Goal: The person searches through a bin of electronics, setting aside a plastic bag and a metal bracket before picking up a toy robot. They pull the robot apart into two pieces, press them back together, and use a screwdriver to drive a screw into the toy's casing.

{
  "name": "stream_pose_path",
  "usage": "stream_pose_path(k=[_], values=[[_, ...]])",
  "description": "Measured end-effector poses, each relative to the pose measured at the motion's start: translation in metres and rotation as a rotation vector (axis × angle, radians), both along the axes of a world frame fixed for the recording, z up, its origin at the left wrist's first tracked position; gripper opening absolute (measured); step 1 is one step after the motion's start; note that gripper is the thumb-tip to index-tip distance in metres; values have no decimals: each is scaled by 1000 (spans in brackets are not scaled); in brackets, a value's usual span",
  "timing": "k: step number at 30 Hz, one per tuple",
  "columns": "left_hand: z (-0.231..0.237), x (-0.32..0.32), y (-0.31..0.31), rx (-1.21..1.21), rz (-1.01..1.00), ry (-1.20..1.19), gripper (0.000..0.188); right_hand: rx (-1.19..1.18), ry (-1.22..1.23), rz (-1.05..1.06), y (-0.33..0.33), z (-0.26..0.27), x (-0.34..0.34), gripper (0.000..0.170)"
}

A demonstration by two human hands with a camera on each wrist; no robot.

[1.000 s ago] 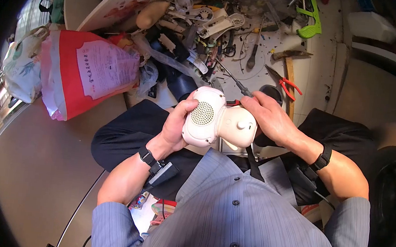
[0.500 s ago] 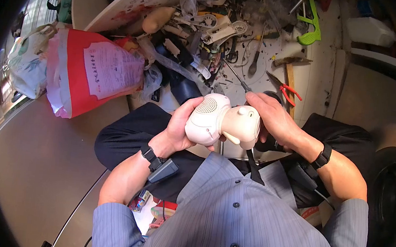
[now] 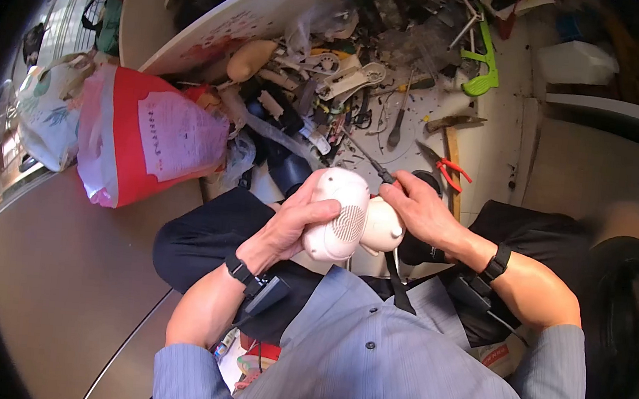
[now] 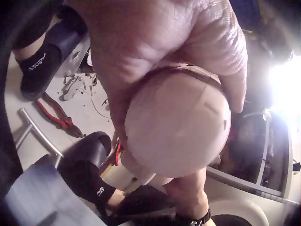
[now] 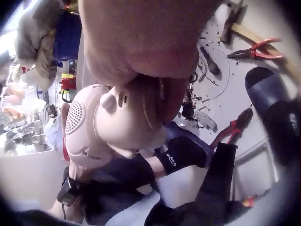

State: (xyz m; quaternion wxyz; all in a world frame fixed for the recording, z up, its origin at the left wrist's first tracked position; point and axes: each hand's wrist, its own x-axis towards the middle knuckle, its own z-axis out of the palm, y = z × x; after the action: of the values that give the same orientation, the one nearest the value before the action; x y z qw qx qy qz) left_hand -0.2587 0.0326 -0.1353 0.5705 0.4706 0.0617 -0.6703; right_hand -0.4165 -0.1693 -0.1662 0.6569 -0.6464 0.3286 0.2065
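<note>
A pale plastic figure, with a rounded body (image 3: 337, 228) and a smaller head (image 3: 382, 225), is held above the person's lap. My left hand (image 3: 283, 227) grips the body, its thumb beside the round speaker grille (image 5: 75, 117). The left wrist view shows the body's smooth rounded end (image 4: 176, 125) under the left hand (image 4: 150, 42). My right hand (image 3: 430, 215) lies against the head and holds a screwdriver (image 3: 368, 160), its shaft pointing away to the upper left. In the right wrist view the right hand (image 5: 141, 42) covers the head's far side; its fingertips are hidden.
Beyond the hands, plastic parts and scraps litter the floor, with another screwdriver (image 3: 396, 126), a hammer (image 3: 457, 123), red-handled pliers (image 3: 450, 171) and a green tool frame (image 3: 484, 73). A red and white bag (image 3: 161, 136) stands at left, near a large tilted container (image 3: 220, 27).
The figure has been turned in the hands: its grille tilted away, and now faces up and to the right. Both hands still hold on, and the screwdriver remains in my right hand.
</note>
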Motion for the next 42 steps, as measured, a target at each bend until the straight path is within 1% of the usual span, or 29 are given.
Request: stream_pose_path(k=[2,3,4,5,6,7,8,9,10,13,14,16,17,18,20,21,22,24,25,30,32,33,34,35,36,38,39,40,42], values=[[-1,4,3,10,-14,93,77,-40,-78,-32,-2,7,2,35],[0,4,3,15,-7,127,82,-44,-80,-40,-3,7,3,35],[0,3,4,15,-13,127,82,-131,-136,-47,-5,7,4,35],[-2,2,5,-8,2,129,88,-220,-191,-56,-6,7,6,36],[-3,0,4,-33,16,130,93,-225,-191,-66,-9,7,7,36],[-2,0,4,-37,6,131,93,-289,-262,-113,-12,8,9,34],[0,-1,3,-45,-11,152,99,-356,-331,-159,-15,8,11,32],[1,-1,1,-55,-30,172,104,-373,-349,-199,-18,7,14,29],[5,-3,-1,-61,-42,173,104,-382,-348,-209,-21,8,16,29],[12,-7,-6,-144,-214,166,111,-367,-446,-317,-24,18,21,25],[12,-9,-8,-139,-220,165,111,-364,-446,-324,-23,23,21,25],[9,-15,-11,-188,-193,303,111,-415,-548,-252,-23,33,20,23],[9,-21,-12,-180,-163,332,106,-360,-555,-293,-20,38,21,23],[9,-25,-14,-172,-164,334,106,-354,-551,-298,-19,39,20,23],[7,-26,-22,-83,-226,402,98,-312,-555,-266,-19,39,19,22],[8,-28,-26,-138,-232,446,87,-252,-525,-281,-19,40,19,23],[6,-31,-26,-134,-231,445,87,-249,-526,-282,-17,41,19,23],[0,-39,-29,-73,-247,491,78,-164,-535,-311,-16,44,20,24],[1,-44,-33,-84,-258,394,74,-163,-539,-311,-17,43,19,24],[-2,-47,-39,-102,-198,438,80,-67,-593,-342,-21,46,19,29],[4,-46,-44,-160,-156,468,83,47,-573,-319,-26,51,21,27],[-2,-46,-43,-185,-187,455,88,115,-608,-398,-24,49,24,31],[-3,-47,-42,-191,-187,451,88,111,-612,-394,-24,49,24,31],[-4,-48,-42,-204,-159,476,90,192,-622,-457,-26,50,25,31],[2,-48,-46,-214,-132,503,91,275,-629,-522,-28,53,26,32],[17,-48,-58,-255,-141,543,93,271,-650,-507,-35,59,28,33],[24,-48,-64,-287,-141,589,94,362,-630,-552,-37,63,27,34],[24,-47,-64,-295,-148,582,94,456,-607,-597,-39,67,27,35],[26,-42,-60,-272,-146,427,102,452,-602,-613,-46,72,25,37]])
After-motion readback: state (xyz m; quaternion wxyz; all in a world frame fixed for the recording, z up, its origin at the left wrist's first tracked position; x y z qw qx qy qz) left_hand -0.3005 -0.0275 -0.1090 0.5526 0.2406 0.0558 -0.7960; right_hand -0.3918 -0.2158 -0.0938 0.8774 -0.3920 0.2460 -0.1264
